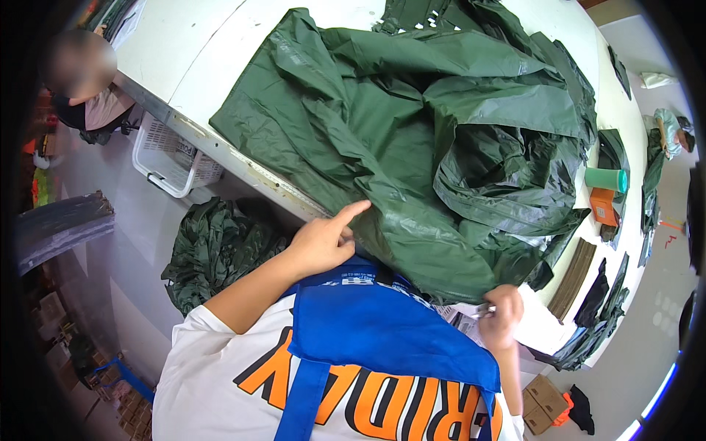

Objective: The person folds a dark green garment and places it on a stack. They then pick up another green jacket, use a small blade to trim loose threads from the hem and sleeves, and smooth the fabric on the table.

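A white table (pixel 187 48) bears the crumpled green fabric (pixel 401 147), spread ahead of both hands and under the left fingertip. A white basket (pixel 163 151) sits below, leftward. The left hand (pixel 321 242) points its index finger, grip unclear; the right hand (pixel 503 312) clasps a small metallic object (pixel 482 311).

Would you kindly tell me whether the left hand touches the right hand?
Apart: the head view shows green fabric between the left hand and the right hand.
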The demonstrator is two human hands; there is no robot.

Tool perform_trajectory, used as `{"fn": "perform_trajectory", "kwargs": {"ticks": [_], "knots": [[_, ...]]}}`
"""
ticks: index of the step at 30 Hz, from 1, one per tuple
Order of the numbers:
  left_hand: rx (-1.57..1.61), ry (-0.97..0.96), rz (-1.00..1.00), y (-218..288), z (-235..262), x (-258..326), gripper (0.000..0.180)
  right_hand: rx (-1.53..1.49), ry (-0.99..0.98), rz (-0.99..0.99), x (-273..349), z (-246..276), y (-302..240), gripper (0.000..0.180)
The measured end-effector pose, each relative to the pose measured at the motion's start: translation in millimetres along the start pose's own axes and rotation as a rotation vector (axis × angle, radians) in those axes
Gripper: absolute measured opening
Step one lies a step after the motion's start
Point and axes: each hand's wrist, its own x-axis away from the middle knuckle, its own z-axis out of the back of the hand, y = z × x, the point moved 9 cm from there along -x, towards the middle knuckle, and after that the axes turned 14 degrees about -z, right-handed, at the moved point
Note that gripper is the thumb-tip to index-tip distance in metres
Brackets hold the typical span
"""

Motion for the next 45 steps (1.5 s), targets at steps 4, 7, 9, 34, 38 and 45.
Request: {"fn": "perform_trajectory", "kwargs": {"ticks": [4, 7, 9, 34, 38, 45], "knots": [[0.897, 0.047, 0.289, -38.2, -49.8, 0.3, 0.072, 0.004, 0.035, -0.025, 17.1, -10.1, -13.5, 0.032], [1.079, 0.176, 0.392, -19.8, -56.7, -15.8, 0.067, 0.028, 0.138, -0.049, 17.4, -4.9, -17.6, 0.032], [0.891, 0.284, 0.362, -22.6, -53.5, -23.6, 0.066, 0.020, 0.155, -0.057, 14.1, -2.1, -21.8, 0.032], [-0.416, 0.837, -0.447, 96.1, 82.2, 41.3, 0.067, -0.600, -0.275, -0.069, -111.9, -96.0, -120.2, 0.018], [-0.208, 0.667, -0.519, 95.3, 77.0, 24.4, 0.022, -0.595, -0.293, -0.043, -112.7, -102.7, -121.0, 0.018], [-0.146, 0.617, -0.521, 100.3, 78.7, 14.9, 0.013, -0.640, -0.381, -0.061, -119.9, -113.0, -112.6, 0.019]]}}
